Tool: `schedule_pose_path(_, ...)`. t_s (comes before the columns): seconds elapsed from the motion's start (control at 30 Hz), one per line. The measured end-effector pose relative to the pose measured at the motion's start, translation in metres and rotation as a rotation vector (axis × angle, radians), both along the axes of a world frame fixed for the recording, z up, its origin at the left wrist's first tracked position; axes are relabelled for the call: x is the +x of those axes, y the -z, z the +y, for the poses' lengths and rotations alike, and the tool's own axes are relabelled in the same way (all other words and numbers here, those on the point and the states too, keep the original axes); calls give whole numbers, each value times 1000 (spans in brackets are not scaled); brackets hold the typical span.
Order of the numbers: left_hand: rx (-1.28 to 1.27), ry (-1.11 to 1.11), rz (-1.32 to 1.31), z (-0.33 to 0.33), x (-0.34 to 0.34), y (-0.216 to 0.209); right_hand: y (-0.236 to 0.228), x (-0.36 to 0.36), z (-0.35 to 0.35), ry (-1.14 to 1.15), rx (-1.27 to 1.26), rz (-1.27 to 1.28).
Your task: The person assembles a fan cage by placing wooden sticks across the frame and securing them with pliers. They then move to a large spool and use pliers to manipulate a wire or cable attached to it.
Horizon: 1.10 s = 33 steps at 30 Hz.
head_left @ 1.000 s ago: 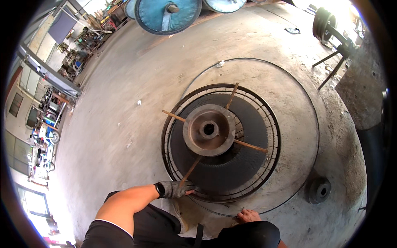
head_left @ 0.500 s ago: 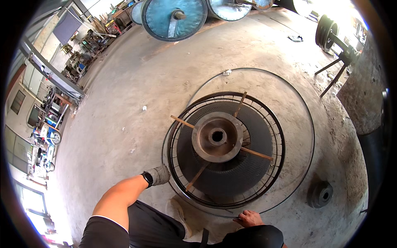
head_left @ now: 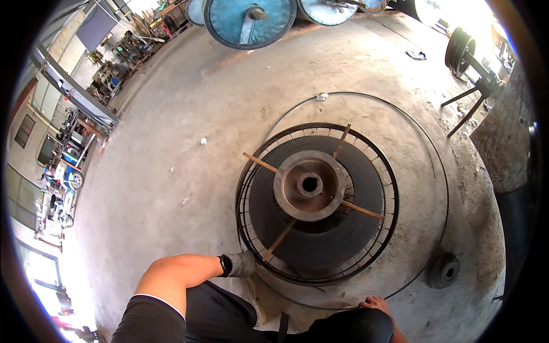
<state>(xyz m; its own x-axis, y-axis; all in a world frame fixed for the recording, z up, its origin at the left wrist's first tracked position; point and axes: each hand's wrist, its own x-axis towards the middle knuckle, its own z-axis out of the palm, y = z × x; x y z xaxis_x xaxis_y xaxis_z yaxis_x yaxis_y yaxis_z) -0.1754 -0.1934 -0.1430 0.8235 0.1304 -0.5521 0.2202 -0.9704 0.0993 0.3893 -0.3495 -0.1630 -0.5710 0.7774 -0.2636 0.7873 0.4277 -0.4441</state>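
Observation:
My left hand, in a grey glove, is closed at the lower left of a dark spoked reel, where a thin toothed metal band runs in by the rim; its fingertips are hidden. The band lies in a wide loop on the floor around the reel. My bare right hand, beside my right knee, has its fingers bent on the band's near stretch. On the reel lies a dark ridged coil with a round metal hub over its middle, between rusty bars.
A small round metal weight sits on the concrete floor at the right. Blue wheels stand at the far side. A legged stand with dark discs is at the far right. Machinery and scrap line the left wall.
My right hand has moved right along the near side of the band, and the band's loop reaches farther right. My left hand stays by the reel's lower left; the view has shifted slightly.

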Motion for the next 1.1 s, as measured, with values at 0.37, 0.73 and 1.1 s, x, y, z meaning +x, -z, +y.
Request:
schedule_pose_path(0.37, -137, -218, 104, -44, 35, 66, -10, 67, -9, 82, 23, -37)
schedule_pose_path(0.73, -215, -325, 355, -44, 125, 60, -89, 66, 27, 232, -33, -118)
schedule_pose_path(1.1, -180, -263, 276, -21, 57, 66, -105, 39, 26, 157, -42, -89)
